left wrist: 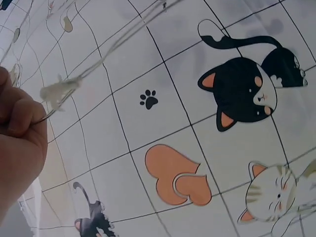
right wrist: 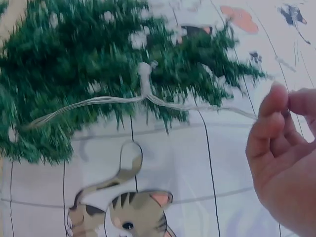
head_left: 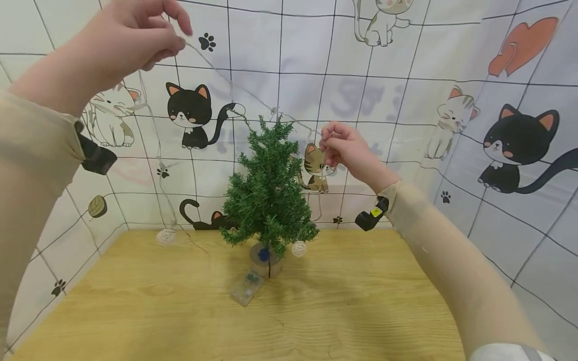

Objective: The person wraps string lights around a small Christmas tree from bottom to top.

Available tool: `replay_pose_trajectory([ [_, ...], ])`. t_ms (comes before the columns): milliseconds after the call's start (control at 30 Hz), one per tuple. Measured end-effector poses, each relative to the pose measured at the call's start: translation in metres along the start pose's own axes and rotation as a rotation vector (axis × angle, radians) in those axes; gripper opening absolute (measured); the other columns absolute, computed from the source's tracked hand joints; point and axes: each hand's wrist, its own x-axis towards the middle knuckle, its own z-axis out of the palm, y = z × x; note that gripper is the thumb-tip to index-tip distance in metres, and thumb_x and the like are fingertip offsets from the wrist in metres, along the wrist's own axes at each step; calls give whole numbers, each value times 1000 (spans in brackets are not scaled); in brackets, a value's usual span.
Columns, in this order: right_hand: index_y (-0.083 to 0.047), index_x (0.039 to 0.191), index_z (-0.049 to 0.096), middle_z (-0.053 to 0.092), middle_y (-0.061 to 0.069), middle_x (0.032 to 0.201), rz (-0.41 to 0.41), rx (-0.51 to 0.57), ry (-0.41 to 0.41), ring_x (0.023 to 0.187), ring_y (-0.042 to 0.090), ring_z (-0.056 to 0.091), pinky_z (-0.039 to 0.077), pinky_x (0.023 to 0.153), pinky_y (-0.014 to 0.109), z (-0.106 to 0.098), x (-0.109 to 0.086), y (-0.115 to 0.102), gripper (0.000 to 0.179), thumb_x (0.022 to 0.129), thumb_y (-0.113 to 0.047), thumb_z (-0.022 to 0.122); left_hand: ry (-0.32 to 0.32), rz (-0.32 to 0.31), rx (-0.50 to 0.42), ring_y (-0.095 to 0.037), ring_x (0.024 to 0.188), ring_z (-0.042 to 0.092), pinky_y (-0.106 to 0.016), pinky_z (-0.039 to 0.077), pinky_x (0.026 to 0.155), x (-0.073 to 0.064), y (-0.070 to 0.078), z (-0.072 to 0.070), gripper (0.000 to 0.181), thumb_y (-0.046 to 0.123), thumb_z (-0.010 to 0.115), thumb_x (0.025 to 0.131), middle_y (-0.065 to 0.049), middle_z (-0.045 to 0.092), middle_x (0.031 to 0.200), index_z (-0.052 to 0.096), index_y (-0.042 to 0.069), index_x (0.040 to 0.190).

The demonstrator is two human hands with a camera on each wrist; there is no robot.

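A small green artificial Christmas tree (head_left: 271, 185) stands on a round base (head_left: 256, 258). Between my two hands a clear-wired light string (head_left: 248, 93) slopes down behind the treetop. My left hand (head_left: 135, 37), raised at the upper left, pinches one stretch of the wire; in the left wrist view a whitish bulb socket (left wrist: 59, 93) sits beside its fingers. Right of the treetop, my right hand (head_left: 345, 148) pinches the wire lower down. Another bulb socket (right wrist: 144, 81) shows against the branches in the right wrist view. More wire hangs at the left toward a white woven ball (head_left: 166, 236).
A second white woven ball (head_left: 299, 249) hangs by the tree's lower right branches. A small clear case (head_left: 247, 288) lies on the wooden table (head_left: 149, 311) before the base. Behind everything is a cat-printed grid cloth (head_left: 280, 45).
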Motion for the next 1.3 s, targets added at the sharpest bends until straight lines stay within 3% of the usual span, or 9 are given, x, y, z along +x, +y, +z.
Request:
replay_pose_trajectory([
  [100, -7, 94, 65, 55, 5, 83, -7, -111, 71, 58, 17, 48, 40, 54, 27, -9, 2, 1, 22, 101, -5, 44, -55, 38, 307, -18, 61, 37, -29, 29, 53, -2, -4, -1, 22, 18, 47, 96, -4, 48, 81, 68, 14, 102],
  [233, -5, 118, 67, 56, 5, 97, 24, -208, 139, 62, 16, 43, 34, 56, 28, -14, 4, 2, 27, 101, -8, 46, -53, 127, 749, -22, 61, 44, -36, 32, 52, -2, -5, 6, 27, 25, 44, 95, -6, 54, 84, 69, 17, 104],
  [300, -7, 130, 61, 55, 6, 107, 37, -249, 141, 65, 15, 41, 33, 56, 27, -15, 6, 3, 34, 100, -7, 47, -25, 167, 902, -25, 67, 48, -40, 35, 52, 0, -6, 12, 30, 25, 43, 95, -6, 58, 88, 66, 15, 111],
  [367, -9, 139, 53, 52, 7, 117, 46, -294, 120, 68, 16, 40, 33, 57, 28, -15, 8, 6, 41, 99, -8, 46, -1, 172, 979, -29, 75, 48, -43, 34, 49, 3, -7, 17, 34, 25, 41, 95, -8, 59, 96, 63, 13, 118],
  [533, -18, 152, 35, 47, 9, 128, 86, -405, 80, 72, 18, 43, 38, 57, 28, -10, 13, 16, 55, 98, -10, 48, 8, 122, 1062, -40, 96, 47, -50, 39, 48, 12, -14, 29, 45, 24, 37, 96, -17, 53, 120, 51, 10, 135],
  [700, -18, 155, 26, 49, 12, 126, 107, -546, 90, 69, 19, 45, 40, 56, 31, -4, 13, 22, 61, 99, -14, 50, -16, 75, 1126, -43, 104, 43, -55, 43, 62, 22, -20, 36, 52, 24, 33, 96, -22, 46, 135, 40, 9, 146],
  [933, -16, 155, 24, 47, 14, 119, 84, -988, 134, 84, 24, 45, 38, 68, 38, 3, 11, 32, 71, 93, -30, 56, -24, 22, 1140, -45, 104, 43, -59, 39, 82, 29, -27, 40, 54, 28, 29, 99, -25, 45, 134, 33, 6, 149],
  [1100, -16, 155, 24, 45, 18, 132, 103, -1176, 156, 79, 26, 53, 45, 59, 38, 8, 2, 37, 82, 89, -41, 66, -14, 17, 1132, -45, 102, 42, -58, 37, 85, 28, -30, 41, 54, 29, 30, 100, -25, 45, 132, 33, 5, 148],
  [1300, -14, 153, 26, 52, 16, 130, 145, -1337, 74, 75, 27, 58, 46, 54, 39, 6, -8, 53, 87, 85, -44, 71, 1, 27, 1130, -45, 102, 43, -58, 36, 86, 28, -30, 43, 55, 30, 31, 100, -25, 46, 131, 34, 5, 148],
])
